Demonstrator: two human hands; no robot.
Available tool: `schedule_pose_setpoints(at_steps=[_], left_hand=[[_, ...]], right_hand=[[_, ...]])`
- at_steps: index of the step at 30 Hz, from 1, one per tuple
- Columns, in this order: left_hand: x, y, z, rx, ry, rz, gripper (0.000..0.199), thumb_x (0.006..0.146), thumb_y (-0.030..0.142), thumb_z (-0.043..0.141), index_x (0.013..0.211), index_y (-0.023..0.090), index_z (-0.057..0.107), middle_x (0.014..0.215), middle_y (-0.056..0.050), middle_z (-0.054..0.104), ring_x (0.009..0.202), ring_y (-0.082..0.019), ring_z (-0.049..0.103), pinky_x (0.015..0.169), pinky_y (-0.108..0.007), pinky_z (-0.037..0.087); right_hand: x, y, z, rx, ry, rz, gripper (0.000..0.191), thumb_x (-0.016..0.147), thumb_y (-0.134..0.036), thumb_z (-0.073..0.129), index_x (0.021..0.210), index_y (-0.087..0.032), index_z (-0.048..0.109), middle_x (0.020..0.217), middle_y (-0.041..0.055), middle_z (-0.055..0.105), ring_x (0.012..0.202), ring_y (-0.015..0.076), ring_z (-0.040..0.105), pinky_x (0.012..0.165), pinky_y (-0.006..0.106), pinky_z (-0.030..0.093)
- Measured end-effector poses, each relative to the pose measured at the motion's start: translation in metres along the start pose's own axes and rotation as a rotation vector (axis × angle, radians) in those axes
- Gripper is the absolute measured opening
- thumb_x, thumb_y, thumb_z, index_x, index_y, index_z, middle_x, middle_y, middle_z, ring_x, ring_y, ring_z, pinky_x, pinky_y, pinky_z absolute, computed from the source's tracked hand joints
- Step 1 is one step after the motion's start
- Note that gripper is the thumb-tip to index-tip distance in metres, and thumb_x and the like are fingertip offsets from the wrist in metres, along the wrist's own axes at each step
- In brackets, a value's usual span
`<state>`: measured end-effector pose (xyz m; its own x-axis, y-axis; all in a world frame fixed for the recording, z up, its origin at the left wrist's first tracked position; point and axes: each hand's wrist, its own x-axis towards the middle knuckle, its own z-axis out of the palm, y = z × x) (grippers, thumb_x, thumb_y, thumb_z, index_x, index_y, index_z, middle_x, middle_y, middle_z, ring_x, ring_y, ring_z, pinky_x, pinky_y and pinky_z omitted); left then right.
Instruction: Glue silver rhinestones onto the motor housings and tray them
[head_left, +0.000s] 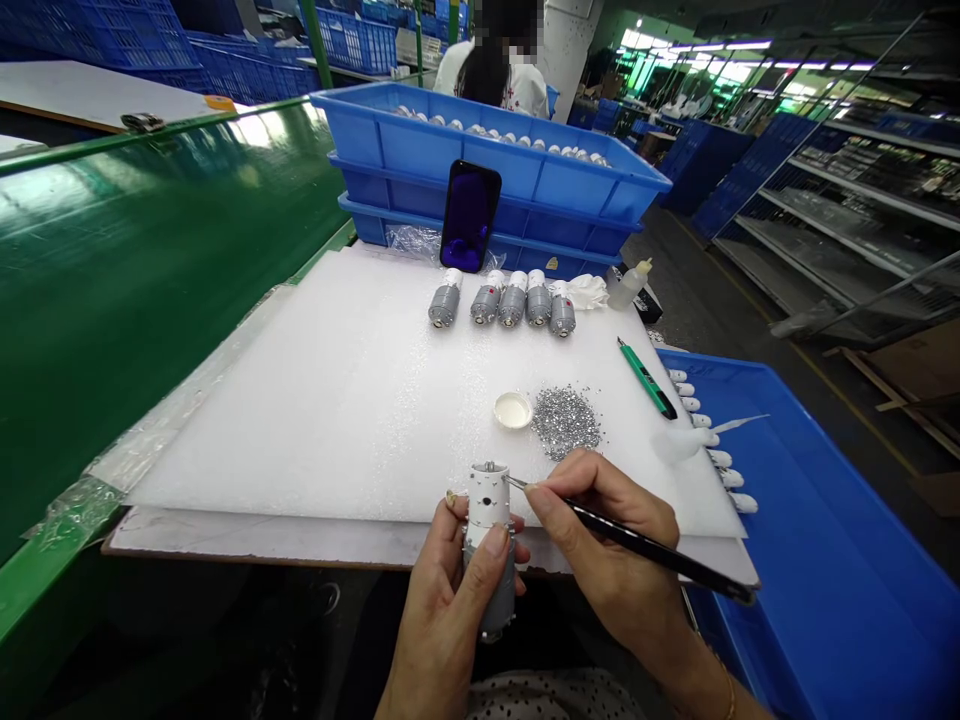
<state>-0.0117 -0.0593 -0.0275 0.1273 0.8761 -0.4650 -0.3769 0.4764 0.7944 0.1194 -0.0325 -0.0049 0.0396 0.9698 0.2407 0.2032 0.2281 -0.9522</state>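
My left hand (454, 590) is wrapped round a grey and white cylindrical part (489, 515), held upright near the front edge of the foam sheet. In my right hand (619, 550) is a slim black pen-like tool (645, 543), gripped like a pencil. Its thin metal tip touches or nearly touches the upper right side of the part's white section. Beyond my hands lies a pile of small silvery studs (566, 420). Beside the pile sits a small round dish (513, 410) with pale contents. Several similar grey and white parts (512, 300) stand in a row farther back.
A green utility knife (646, 378) and a squeeze bottle (630, 285) lie to the right. Stacked blue crates (480, 165) stand at the back with a phone (470, 217) leaning on them. A blue bin (817, 500) holds white parts at right. A person (525, 85) sits beyond.
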Motion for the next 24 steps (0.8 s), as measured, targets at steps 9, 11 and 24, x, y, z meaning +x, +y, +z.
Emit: schedule_pose_setpoints(at_steps=[9,11,24], left_hand=[[-0.0004,0.0022,0.0014,0.071,0.055,0.014,0.035,0.086,0.048,0.065,0.108,0.022,0.058,0.098,-0.006,0.066,0.092,-0.021,0.063,0.07,-0.028,0.048],[0.0,0.0013,0.0011,0.085,0.074,0.028,0.033,0.086,0.047,0.065,0.106,0.022,0.058,0.101,-0.006,0.065,0.094,-0.021,0.064,0.071,-0.028,0.048],[0.0003,0.0019,0.001,0.172,0.108,0.144,0.027,0.087,0.044,0.065,0.102,0.023,0.057,0.099,-0.002,0.064,0.097,-0.02,0.062,0.084,-0.029,0.051]], right_hand=[[-0.0009,0.0003,-0.0001,-0.054,-0.001,-0.021,0.017,0.089,-0.017,0.064,0.073,-0.02,0.057,0.063,-0.0058,0.059,0.053,0.0057,0.057,0.048,0.014,0.047],[-0.0009,0.0004,0.0016,-0.059,0.01,-0.034,0.017,0.089,-0.016,0.063,0.073,-0.019,0.057,0.063,-0.0059,0.058,0.053,0.0053,0.057,0.048,0.014,0.047],[-0.0034,0.0025,0.0086,-0.001,0.063,-0.003,0.02,0.089,-0.018,0.061,0.07,-0.019,0.055,0.059,-0.0051,0.054,0.049,0.007,0.051,0.044,0.017,0.043]])
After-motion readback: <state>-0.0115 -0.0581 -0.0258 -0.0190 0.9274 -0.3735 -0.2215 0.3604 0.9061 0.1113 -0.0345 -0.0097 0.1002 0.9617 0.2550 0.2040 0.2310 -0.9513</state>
